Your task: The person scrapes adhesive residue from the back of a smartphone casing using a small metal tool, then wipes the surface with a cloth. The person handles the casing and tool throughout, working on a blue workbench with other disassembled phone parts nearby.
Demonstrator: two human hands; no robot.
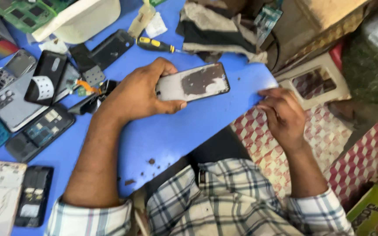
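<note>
Both hands are working: your left hand [138,94] is gripping the phone panel [193,82] at frame centre, its long axis running right toward your right hand [283,114], which is pinching something too small to tell.

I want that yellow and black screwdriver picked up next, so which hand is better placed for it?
Probably the right hand: it looks free at the blue table's edge, while the left hand grips the grey phone panel, though nearer the yellow-handled screwdriver.

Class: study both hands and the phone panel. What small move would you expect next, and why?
Probably the right hand, now at the blue table's edge, returns to the phone panel to pick at it: the left hand holds it up, dark residue patches remain.
</note>
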